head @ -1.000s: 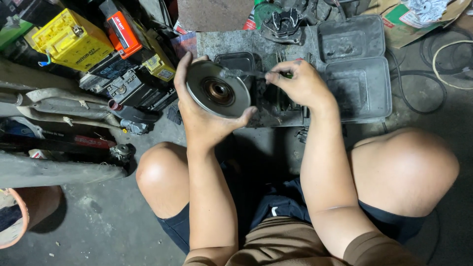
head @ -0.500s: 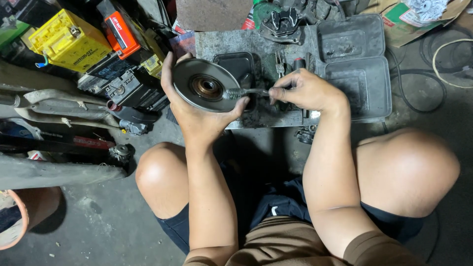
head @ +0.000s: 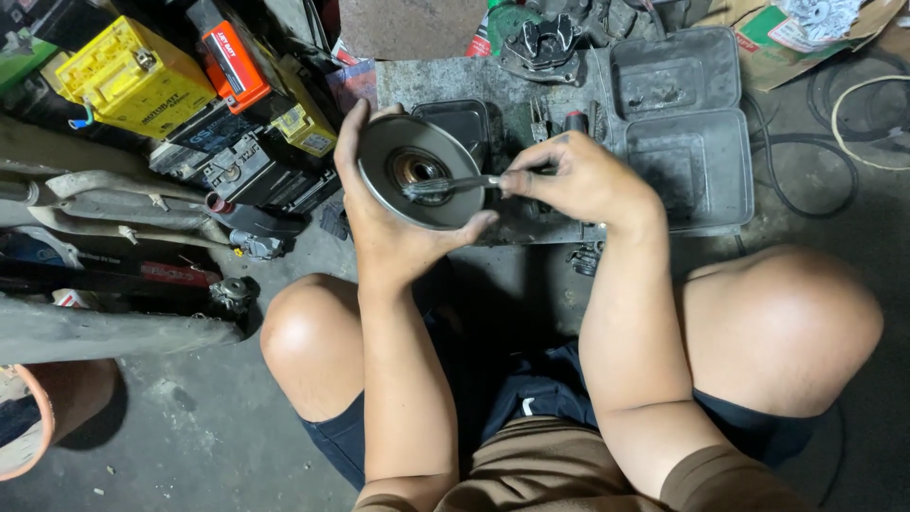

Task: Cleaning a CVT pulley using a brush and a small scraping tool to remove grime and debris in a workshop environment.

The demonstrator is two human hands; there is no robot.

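Note:
My left hand grips a round grey metal disc by its rim, its face turned up toward me, with a brownish hub in the middle. My right hand pinches a thin metal brush-like tool whose tip rests on the disc's hub. Both hands hover over a grimy low work slab, above my bare knees.
Yellow battery, orange-topped and black batteries are piled at left with exhaust pipes. An open grey plastic case lies at right. Black cables, a cardboard box and an orange bucket stand around.
My left hand has tilted the disc more face-up and shifted it left. My right hand has brought the tool's tip onto the hub.

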